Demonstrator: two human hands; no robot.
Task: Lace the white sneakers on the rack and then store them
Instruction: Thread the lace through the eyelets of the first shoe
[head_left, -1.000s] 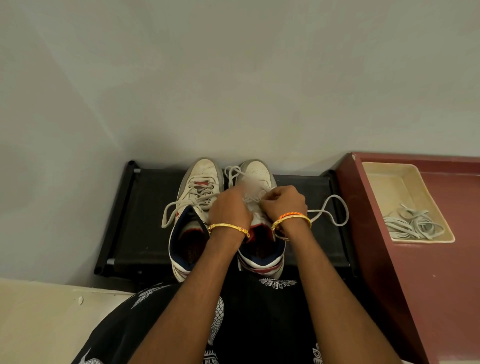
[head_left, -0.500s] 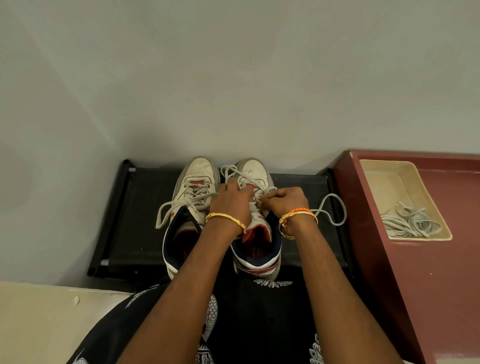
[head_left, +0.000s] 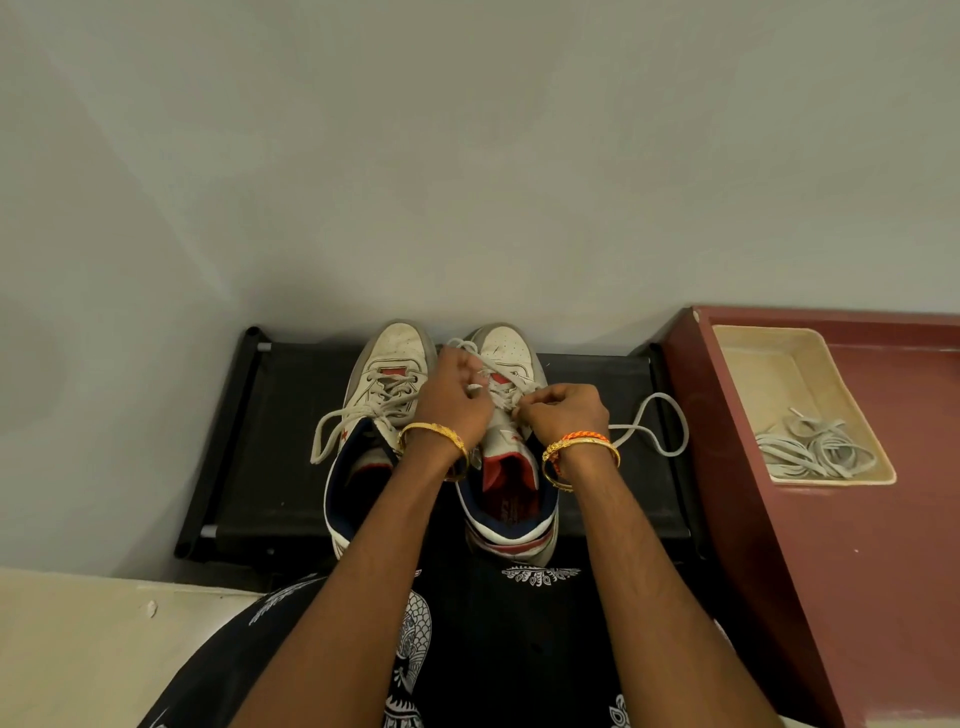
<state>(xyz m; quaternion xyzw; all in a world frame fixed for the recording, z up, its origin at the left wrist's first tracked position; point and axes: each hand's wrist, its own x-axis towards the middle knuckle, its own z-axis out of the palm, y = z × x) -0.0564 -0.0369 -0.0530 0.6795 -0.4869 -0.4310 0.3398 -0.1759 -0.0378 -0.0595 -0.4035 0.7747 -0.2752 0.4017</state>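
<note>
A pale floor strip (head_left: 78, 639) fills the near left corner, meeting a plain grey wall (head_left: 363, 156) that backs the whole scene. Against the wall stands a low black rack (head_left: 249, 467), its left rail and near rail exposed, with bare fabric open to the left of the shoes. Two white sneakers sit side by side at the rack's middle, toes to the wall, heels overhanging the near edge. The left sneaker (head_left: 384, 374) is laced, one loose end curving out over the bare fabric on its left. The left hand (head_left: 452, 400), a gold bangle at its wrist, hovers over the gap between the shoes, fingers curled round the lace (head_left: 649, 431) at the right sneaker (head_left: 506, 348); motion blur hides the exact grip. The right hand (head_left: 563, 410), with orange and gold bands at the wrist, pinches the same lace at the shoe's eyelets. From it a free length of lace loops rightward over open rack fabric, ending close to the rack's right rail. Just beside that rail rises a maroon surface (head_left: 857, 545), which carries a cream tray (head_left: 748, 364) near its far edge; spare laces (head_left: 815, 452) lie bunched in the tray's near end.
</note>
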